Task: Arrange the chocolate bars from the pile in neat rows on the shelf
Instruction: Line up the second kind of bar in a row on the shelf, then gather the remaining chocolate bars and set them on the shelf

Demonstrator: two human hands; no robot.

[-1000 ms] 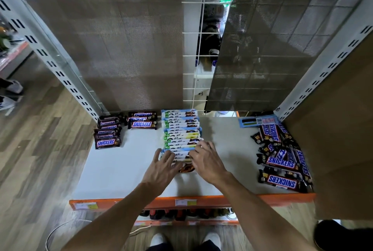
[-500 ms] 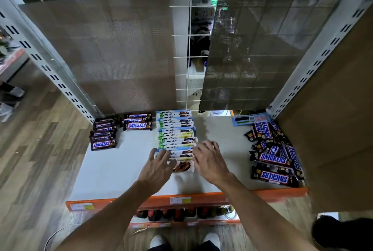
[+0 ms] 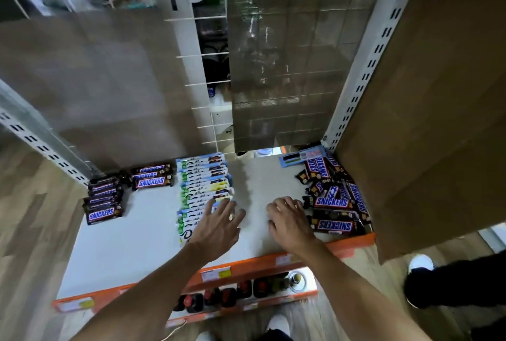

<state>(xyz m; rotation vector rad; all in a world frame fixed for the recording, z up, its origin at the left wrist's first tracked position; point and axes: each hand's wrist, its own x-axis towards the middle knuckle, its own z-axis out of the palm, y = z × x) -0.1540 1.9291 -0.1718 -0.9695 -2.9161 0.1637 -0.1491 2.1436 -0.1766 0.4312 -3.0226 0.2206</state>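
Observation:
A loose pile of Snickers bars (image 3: 332, 195) lies at the right end of the white shelf (image 3: 131, 242). A row of white, blue and green bars (image 3: 204, 184) runs from the back toward the front in the middle. Two short rows of Snickers sit at the back left, one (image 3: 103, 201) nearer the edge and one (image 3: 152, 176) beside it. My left hand (image 3: 219, 224) rests flat, fingers spread, over the near end of the white row. My right hand (image 3: 290, 220) lies on the bare shelf with its fingers spread, just left of the pile, holding nothing.
An orange front lip (image 3: 273, 261) edges the shelf. A brown cardboard panel (image 3: 427, 110) stands at the right, a slotted upright (image 3: 35, 138) at the left, mesh and wire grid behind. Bottles (image 3: 232, 294) sit on the lower shelf. A blue label (image 3: 301, 155) lies at back right.
My right hand has left the white row and slid right to the edge of the Snickers pile. My left hand shifted right over the row's near end. The view tilted and moved closer.

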